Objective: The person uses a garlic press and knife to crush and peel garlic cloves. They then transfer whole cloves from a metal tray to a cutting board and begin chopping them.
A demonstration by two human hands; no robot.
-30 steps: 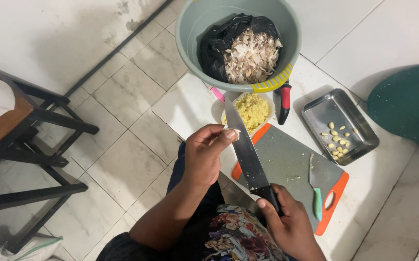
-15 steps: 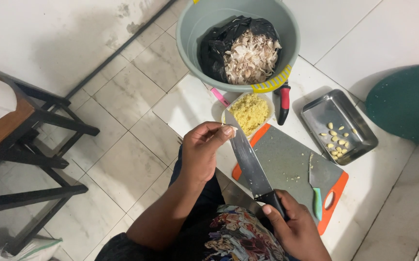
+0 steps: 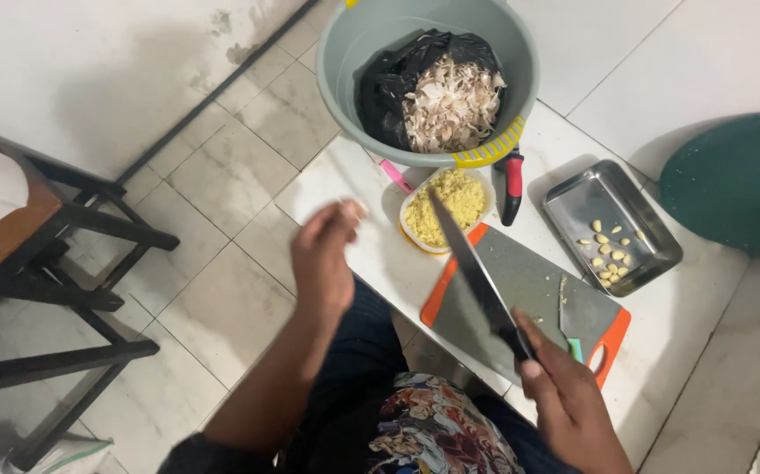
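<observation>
- Over the near end of the grey cutting board (image 3: 529, 285), held slantwise: large kitchen knife (image 3: 476, 268), blade pointing away toward the small tub of minced garlic (image 3: 450, 209), tip just above that tub's near rim.
- Clenched round the knife's dark handle: right hand (image 3: 569, 399), thumb lying along the top of the handle near the blade's heel.
- Raised beside the white surface's (image 3: 354, 189) left edge, blurred: left hand (image 3: 326, 254), fingers loosely curled, holding nothing that can be made out, well apart from the blade.
- Lying on the board's right part: small knife with a green handle (image 3: 569, 329), a few pale scraps beside its blade.
- Showing round the grey board as an orange rim, with a handle hole at the near right corner.
- Just past the tub: grey-green bucket (image 3: 354, 53) lined with a black bag (image 3: 393, 83) and heaped with pale garlic skins (image 3: 450, 101), a yellow clip on its near rim.
- Between bucket and tub: pink handle end (image 3: 395, 175) poking out.
- Right of the tub: red-and-black tool (image 3: 512, 184) lying flat.
- Further right: steel tray (image 3: 639, 215) with a few peeled garlic cloves (image 3: 604, 250) gathered at its near side.
- At the far right edge: dark green round stool (image 3: 740, 180).
- Off to the left on the tiled floor: dark wooden chair frame (image 3: 55, 254).
</observation>
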